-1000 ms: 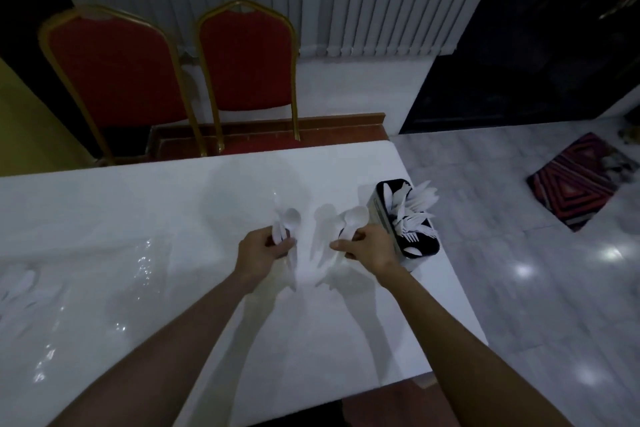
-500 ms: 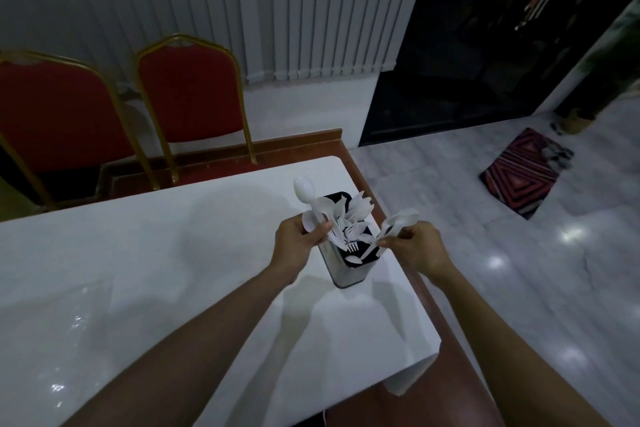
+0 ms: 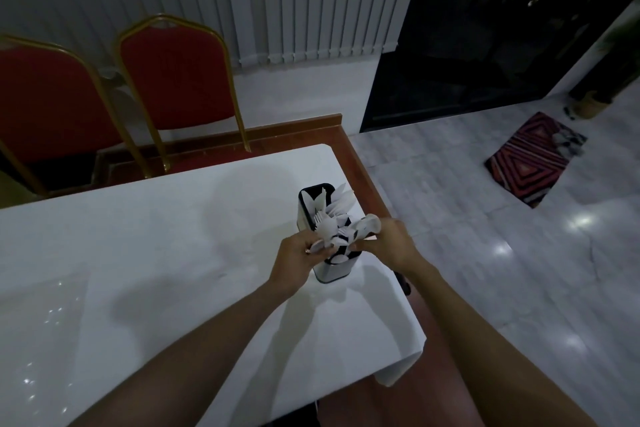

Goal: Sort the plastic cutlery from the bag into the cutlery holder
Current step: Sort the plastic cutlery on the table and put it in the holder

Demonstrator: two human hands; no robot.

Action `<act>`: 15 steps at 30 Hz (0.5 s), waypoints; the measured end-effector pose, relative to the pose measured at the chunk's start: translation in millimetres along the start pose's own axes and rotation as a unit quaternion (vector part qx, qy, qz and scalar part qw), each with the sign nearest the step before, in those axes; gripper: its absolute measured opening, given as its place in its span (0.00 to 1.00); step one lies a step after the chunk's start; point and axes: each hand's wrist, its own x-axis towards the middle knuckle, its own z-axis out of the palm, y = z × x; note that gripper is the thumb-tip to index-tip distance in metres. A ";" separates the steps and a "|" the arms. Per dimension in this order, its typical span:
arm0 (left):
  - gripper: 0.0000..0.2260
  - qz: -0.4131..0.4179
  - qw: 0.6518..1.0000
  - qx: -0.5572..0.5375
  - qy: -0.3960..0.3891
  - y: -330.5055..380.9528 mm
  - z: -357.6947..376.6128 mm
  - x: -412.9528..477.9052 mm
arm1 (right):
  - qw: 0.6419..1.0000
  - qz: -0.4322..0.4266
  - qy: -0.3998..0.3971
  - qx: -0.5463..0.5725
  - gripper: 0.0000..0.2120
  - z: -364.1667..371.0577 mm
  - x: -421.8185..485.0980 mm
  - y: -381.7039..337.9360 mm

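Note:
The cutlery holder (image 3: 333, 270), a tall steel box with a black top, stands near the right edge of the white table (image 3: 173, 236). White plastic cutlery (image 3: 341, 204) sticks out of its compartments. My left hand (image 3: 298, 260) sits at the holder's near left corner, closed on white plastic spoons (image 3: 323, 234) held over the near compartment. My right hand (image 3: 389, 243) is at the holder's right side, closed on another white spoon (image 3: 369, 224) whose bowl points left over the holder. Which compartment each spoon is in I cannot tell.
A clear plastic bag (image 3: 41, 322) lies on the table at the far left. Two red chairs with gold frames (image 3: 176, 80) stand behind the table. The table's right edge and corner (image 3: 412, 347) are close to the holder. A patterned mat (image 3: 533, 159) lies on the tiled floor.
Both hands carried their spoons from the table's middle to the holder. Since half a second ago they have lowered and closed in over its near end.

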 end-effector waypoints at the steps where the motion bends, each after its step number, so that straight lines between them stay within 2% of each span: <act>1: 0.16 0.006 1.000 0.012 0.001 -1.6 3.4 0.0 | 1.000 -0.002 -0.001 -0.013 0.08 -0.9 1.5 3.2; 6: 0.18 0.021 0.998 0.065 0.008 0.0 5.9 1.9 | 0.998 -0.022 -0.022 -0.051 0.10 1.8 4.1 11.8; 10: 0.16 0.028 0.995 0.100 -0.011 5.5 7.1 3.3 | 0.998 -0.016 -0.020 -0.063 0.08 5.7 3.5 15.6; 15: 0.19 0.026 0.993 0.113 -0.017 7.9 9.0 5.2 | 0.997 -0.022 -0.019 -0.073 0.06 5.6 3.0 15.9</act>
